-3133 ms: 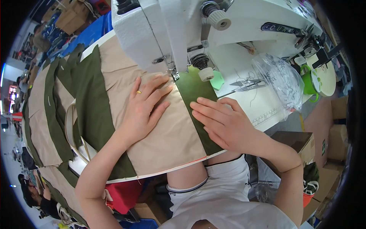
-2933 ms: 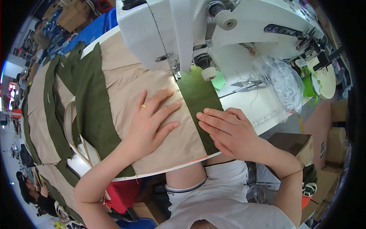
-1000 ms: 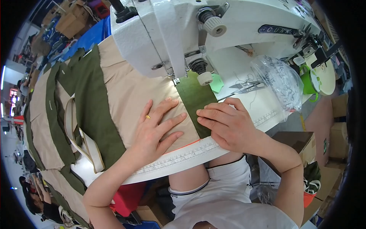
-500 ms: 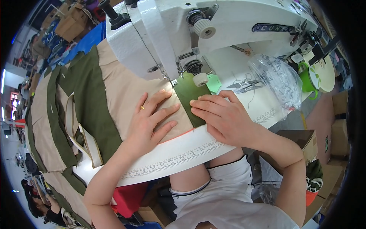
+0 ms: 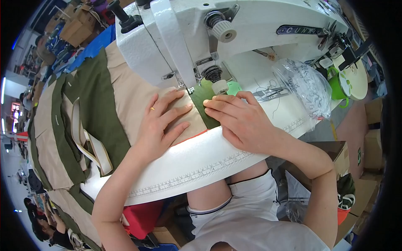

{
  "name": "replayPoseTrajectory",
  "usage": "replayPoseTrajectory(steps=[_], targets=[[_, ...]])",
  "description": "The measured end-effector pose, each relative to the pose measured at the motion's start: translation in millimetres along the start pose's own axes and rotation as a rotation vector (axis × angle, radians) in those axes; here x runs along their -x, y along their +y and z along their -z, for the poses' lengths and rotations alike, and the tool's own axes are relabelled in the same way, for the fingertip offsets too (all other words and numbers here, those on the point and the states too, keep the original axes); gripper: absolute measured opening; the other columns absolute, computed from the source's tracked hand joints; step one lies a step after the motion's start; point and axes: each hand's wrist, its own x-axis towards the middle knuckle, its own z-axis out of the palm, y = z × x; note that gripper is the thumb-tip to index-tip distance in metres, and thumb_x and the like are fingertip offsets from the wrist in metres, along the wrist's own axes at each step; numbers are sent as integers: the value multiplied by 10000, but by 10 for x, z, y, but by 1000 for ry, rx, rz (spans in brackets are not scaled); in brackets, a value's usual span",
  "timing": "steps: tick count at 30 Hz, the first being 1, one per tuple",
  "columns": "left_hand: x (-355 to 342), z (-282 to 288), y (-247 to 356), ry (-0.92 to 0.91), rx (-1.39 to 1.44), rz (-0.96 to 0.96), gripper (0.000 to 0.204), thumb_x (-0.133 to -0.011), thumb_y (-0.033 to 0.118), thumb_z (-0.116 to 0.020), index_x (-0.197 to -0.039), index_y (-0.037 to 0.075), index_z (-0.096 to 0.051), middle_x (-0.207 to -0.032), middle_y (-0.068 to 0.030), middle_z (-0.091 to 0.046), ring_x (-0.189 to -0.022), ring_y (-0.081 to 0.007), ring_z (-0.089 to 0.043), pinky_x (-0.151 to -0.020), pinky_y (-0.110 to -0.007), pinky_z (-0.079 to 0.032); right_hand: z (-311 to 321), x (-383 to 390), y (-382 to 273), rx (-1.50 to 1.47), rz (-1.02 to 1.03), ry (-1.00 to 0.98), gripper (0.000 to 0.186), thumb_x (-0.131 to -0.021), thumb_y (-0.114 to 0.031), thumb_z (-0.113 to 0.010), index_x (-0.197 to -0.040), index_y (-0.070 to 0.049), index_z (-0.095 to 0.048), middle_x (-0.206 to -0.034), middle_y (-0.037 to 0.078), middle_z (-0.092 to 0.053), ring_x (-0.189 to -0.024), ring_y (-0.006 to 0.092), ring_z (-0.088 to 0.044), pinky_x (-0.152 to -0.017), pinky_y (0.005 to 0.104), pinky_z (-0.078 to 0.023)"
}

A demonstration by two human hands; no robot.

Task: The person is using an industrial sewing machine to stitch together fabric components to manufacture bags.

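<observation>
My left hand (image 5: 161,121) lies on beige cloth (image 5: 132,90), its fingers spread flat and a ring on one of them. Beside it, my right hand (image 5: 245,121) rests its stretched-out fingertips on a dark green cloth strip (image 5: 197,100). The two cloths meet along a line that runs up to the presser foot (image 5: 190,90) of a white sewing machine (image 5: 255,25). A thin orange-red edge shows along the near side of the beige cloth. The needle's tip is too small to make out.
Green and beige cloth with a pale looped strap (image 5: 98,152) hangs to the left. Right of the machine's foot lie thread snips (image 5: 272,93), a bright green piece (image 5: 233,87) and a clear plastic bag (image 5: 303,90). A green mug (image 5: 338,88) stands beyond. Rulers mark the table's curved front edge (image 5: 197,178).
Both hands and the cloth have shifted slightly away from me, toward the presser foot. The cloth's near edge has moved up with them. My right hand now covers part of the bright green piece.
</observation>
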Motion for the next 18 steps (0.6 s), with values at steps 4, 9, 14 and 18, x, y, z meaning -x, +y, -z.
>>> replayPoseTrajectory(steps=[4,9,14,18], targets=[[7,33,-15,-3,20,-11,394,-987,237,-766,-1371,148,-749,-1575,-125,-563,-1488,-319,-532,-1302,-582,-239,-37,10,-2,15,4,3,469,-894,-142,-693,-1344,-13,-720,-1498,78,-649,-1374,221,-583,-1104,482,-444],[128,-10,162,-70,113,-53,372,-947,157,-809,-1318,147,-794,-1529,-132,-609,-1485,-313,-546,-1336,-567,-183,-4,56,-13,-11,8,34,429,-862,-139,-728,-1277,-34,-742,-1399,66,-689,-1328,229,-603,-1085,463,-454],[158,-43,131,-6,133,-32,300,-964,231,-801,-1260,196,-834,-1461,-105,-646,-1435,-287,-582,-1295,-588,-250,5,64,-37,-4,25,54,408,-848,-134,-748,-1244,-38,-753,-1352,59,-705,-1286,226,-618,-1069,451,-460],[122,-8,45,-35,143,-36,303,-969,186,-795,-1270,182,-832,-1503,-108,-627,-1451,-295,-578,-1318,-570,-212,1,54,-32,7,20,54,411,-855,-135,-741,-1252,-31,-750,-1361,62,-703,-1285,228,-618,-1072,455,-458]])
